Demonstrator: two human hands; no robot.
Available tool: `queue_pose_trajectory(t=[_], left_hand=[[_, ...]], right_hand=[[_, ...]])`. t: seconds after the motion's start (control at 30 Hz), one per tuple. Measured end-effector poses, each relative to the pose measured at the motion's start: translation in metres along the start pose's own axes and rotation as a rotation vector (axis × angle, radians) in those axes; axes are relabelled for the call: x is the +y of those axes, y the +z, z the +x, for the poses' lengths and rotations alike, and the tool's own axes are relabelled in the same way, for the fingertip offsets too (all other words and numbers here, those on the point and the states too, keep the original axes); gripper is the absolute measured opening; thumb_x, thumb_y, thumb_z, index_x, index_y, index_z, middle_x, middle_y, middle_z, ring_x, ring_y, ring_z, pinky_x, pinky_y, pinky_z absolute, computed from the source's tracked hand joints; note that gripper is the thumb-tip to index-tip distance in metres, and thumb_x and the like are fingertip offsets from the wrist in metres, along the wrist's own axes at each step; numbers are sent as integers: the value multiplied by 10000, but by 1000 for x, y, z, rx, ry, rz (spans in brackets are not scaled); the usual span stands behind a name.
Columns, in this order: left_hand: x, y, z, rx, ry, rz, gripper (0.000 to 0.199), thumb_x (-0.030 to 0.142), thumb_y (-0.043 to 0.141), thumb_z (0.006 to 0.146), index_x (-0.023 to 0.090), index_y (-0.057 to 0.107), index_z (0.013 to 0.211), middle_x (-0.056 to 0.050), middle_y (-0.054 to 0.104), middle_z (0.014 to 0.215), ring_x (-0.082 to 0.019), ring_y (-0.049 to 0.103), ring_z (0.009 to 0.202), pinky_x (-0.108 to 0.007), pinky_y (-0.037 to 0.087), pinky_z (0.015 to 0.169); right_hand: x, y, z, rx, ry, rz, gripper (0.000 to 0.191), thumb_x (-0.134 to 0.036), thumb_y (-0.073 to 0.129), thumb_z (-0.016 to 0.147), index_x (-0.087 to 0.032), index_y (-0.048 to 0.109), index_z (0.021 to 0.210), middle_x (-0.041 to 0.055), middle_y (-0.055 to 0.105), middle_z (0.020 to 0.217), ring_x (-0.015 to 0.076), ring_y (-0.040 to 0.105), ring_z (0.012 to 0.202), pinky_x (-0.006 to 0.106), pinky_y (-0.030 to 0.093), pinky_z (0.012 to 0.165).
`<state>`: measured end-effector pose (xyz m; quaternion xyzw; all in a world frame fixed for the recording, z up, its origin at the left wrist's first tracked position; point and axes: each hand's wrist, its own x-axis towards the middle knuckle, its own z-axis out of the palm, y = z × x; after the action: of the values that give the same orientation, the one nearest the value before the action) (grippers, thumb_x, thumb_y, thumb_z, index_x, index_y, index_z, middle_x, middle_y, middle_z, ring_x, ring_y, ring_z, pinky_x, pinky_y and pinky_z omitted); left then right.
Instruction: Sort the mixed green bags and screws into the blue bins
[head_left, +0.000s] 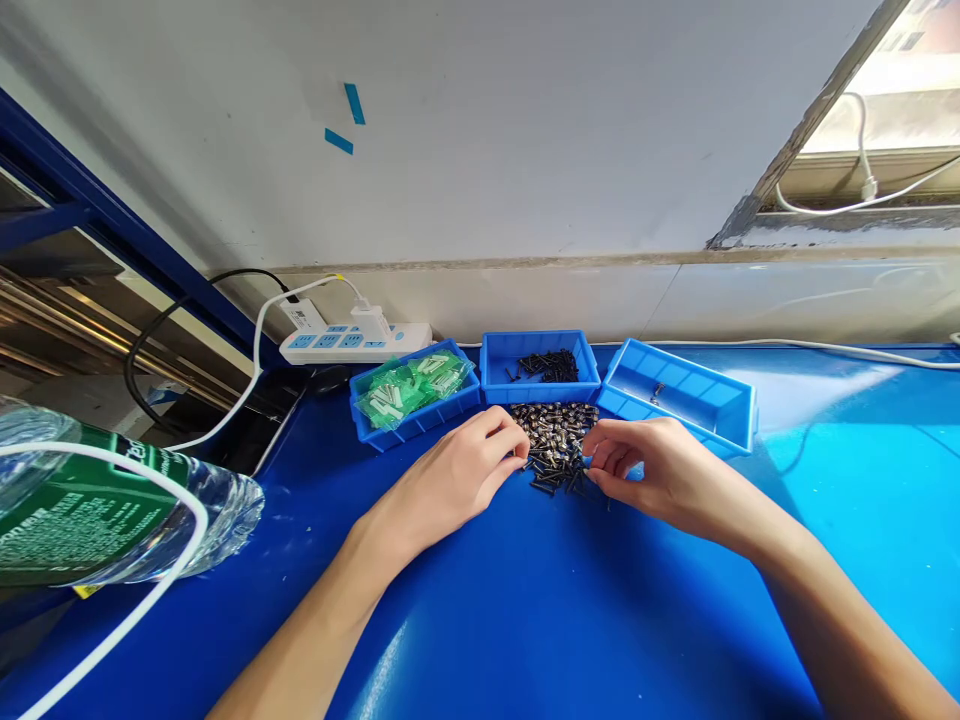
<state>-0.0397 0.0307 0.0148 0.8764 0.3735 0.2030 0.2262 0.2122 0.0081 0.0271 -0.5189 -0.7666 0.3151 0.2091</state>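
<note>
A pile of mixed small hardware (pixel 556 437), black screws and shiny metal pieces, lies on the blue tabletop. At its left edge is my left hand (pixel 480 455), thumb and fingertips pinched together; whatever sits between them is too small to name. My right hand (pixel 637 460) is at the pile's right edge with fingers curled and thumb close to the index finger, and its hold is also unclear. Behind the pile, the middle blue bin (pixel 540 391) contains black screws (pixel 551 366). The right blue bin (pixel 679 425) has a couple of small pieces in it.
The left blue bin (pixel 412 428) holds green plastic packets (pixel 416 385) of pale pieces. A white power strip (pixel 352 343) with plugs stands against the wall. At left lie a large green-labelled bottle (pixel 150 500) and a white cable (pixel 196 515) in front of it.
</note>
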Motion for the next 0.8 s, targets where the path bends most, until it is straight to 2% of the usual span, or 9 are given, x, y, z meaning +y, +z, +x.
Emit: queue_pose_trajectory(t=[0.17,0.3,0.4,0.57,0.67,0.8], left_hand=[[4,2,2,151,19,-155,111,157,585,1011,200,687,998,-20,736,954,-153,705,833,-261,585,806],[8,5,3,241,-7,-283,154,145,632,978,202,752,1056,-32,800,1021,-168,754,885,-279,614,873],[10,6,4,269,-88,-433,108,148,693,928,197,777,975,-13,827,948,-165,782,818,-256,636,818],[13,7,5,344,-205,-603,17,200,776,861,196,793,863,8,834,859,-171,798,787,-247,647,806],[15,7,6,356,-229,-633,66,233,778,859,197,803,811,4,829,813,-175,788,751,-250,640,764],[16,8,6,296,-227,-611,120,257,767,876,197,810,781,2,824,785,-178,772,736,-249,610,732]], right_hand=[[-8,-3,2,93,-39,117,106,-287,616,892,-216,686,857,29,733,734,163,659,606,276,564,573],[-12,2,5,156,-26,254,179,-385,656,903,-218,719,886,46,755,784,188,689,662,304,602,618],[-13,6,7,156,14,344,211,-424,716,871,-214,731,881,42,751,785,196,701,687,308,611,639],[-15,16,8,99,30,514,252,-419,832,795,-209,734,894,47,787,877,212,750,789,329,629,764],[-14,22,9,109,59,655,319,-431,884,750,-211,736,926,54,807,901,237,779,848,333,630,765],[-15,23,9,93,93,786,342,-436,912,711,-201,765,911,55,815,833,239,788,809,305,614,680]])
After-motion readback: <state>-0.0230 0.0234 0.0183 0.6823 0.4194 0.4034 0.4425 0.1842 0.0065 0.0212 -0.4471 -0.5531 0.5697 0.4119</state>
